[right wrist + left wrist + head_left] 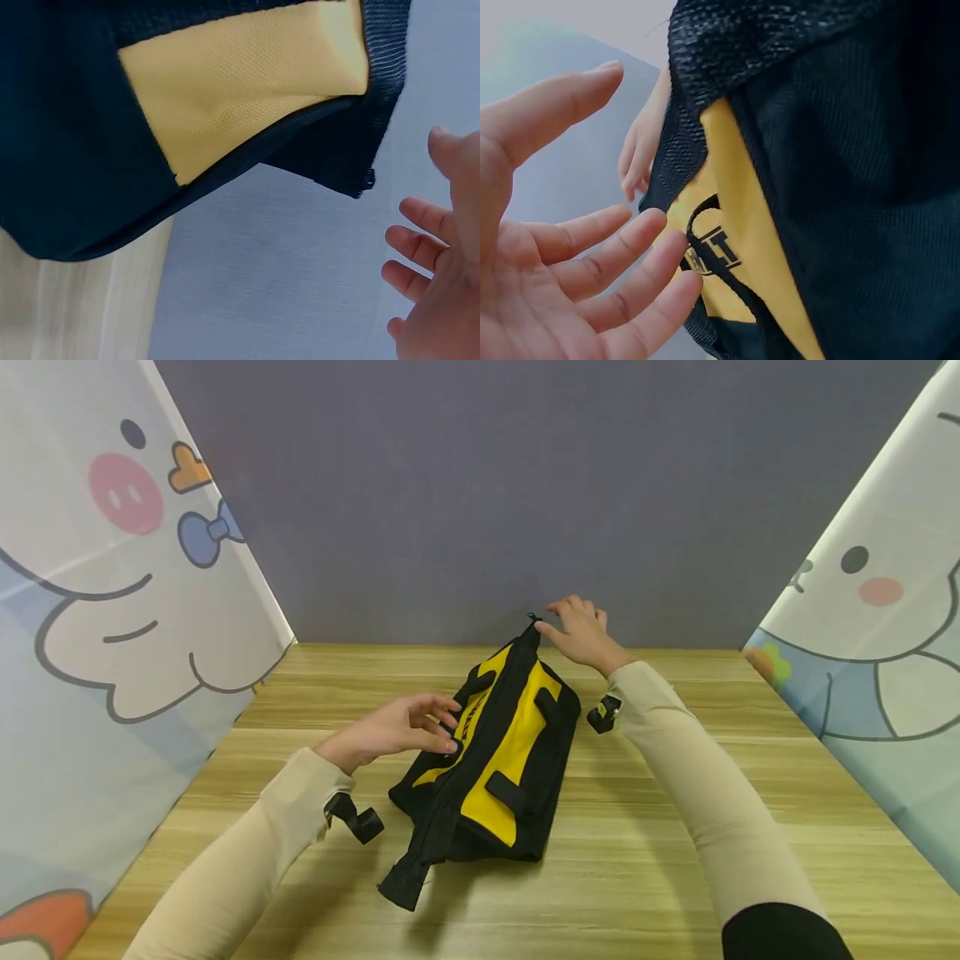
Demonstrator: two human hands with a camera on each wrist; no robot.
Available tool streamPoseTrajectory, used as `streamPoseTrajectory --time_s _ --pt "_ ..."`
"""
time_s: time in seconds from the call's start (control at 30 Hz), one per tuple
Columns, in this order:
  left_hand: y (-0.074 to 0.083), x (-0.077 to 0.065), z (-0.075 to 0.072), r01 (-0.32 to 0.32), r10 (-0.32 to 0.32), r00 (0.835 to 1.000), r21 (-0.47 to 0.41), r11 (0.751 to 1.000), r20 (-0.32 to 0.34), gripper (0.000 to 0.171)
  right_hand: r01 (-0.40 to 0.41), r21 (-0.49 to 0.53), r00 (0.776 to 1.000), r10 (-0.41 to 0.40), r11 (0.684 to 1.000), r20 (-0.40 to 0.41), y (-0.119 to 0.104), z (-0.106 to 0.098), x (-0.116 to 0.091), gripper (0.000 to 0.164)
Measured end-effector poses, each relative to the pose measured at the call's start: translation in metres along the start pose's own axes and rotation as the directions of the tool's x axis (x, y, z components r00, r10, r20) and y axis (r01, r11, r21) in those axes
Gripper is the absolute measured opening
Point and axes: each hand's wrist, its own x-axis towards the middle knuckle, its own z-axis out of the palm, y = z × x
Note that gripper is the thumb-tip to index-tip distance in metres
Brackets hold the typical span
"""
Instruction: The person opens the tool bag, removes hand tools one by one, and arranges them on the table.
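A black and yellow fabric tool bag (517, 727) lies at a slant on the table, its black zip strip along the top. Close by its left side is my left hand (397, 727), thumb and fingers spread with nothing between them. The left wrist view shows these fingers beside the yellow panel (739, 202) with dark lettering. At the bag's far end, my right hand (581, 631) is near the small zip pull (532, 616). In the right wrist view its loosely bent fingers (412, 244) are apart from the bag's black end tab (349, 169).
The wood-grain table (660, 860) runs back to a grey wall (480, 502). Cartoon-printed panels stand at left (75, 635) and right (885, 652). The bag's near end tab (401, 885) sticks out toward me, and black handle straps (510, 793) lie on its sides.
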Motion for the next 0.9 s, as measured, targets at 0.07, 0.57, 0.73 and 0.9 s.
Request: streamPoseTrajectory --time_s 0.07,0.57,0.73,0.9 --pt "0.0 0.002 0.003 -0.009 0.009 1.0 0.001 1.0 0.007 0.065 -0.023 0.004 1.0 0.023 1.0 0.007 -0.001 0.002 0.006 0.054" --pt "0.01 0.006 0.014 -0.02 0.014 0.997 0.077 0.997 0.077 0.068 -0.101 0.035 0.987 0.096 0.994 0.128 -0.009 0.015 0.025 0.053" --pt "0.01 0.008 0.013 -0.014 0.007 0.996 0.083 0.996 0.086 0.068 -0.064 0.05 0.997 0.062 0.997 0.052 -0.009 0.014 0.022 0.045" --pt "0.007 0.007 0.012 -0.009 0.001 0.997 0.094 0.995 0.082 0.067 -0.032 0.155 0.997 0.043 0.987 -0.068 -0.005 0.017 0.018 0.031"
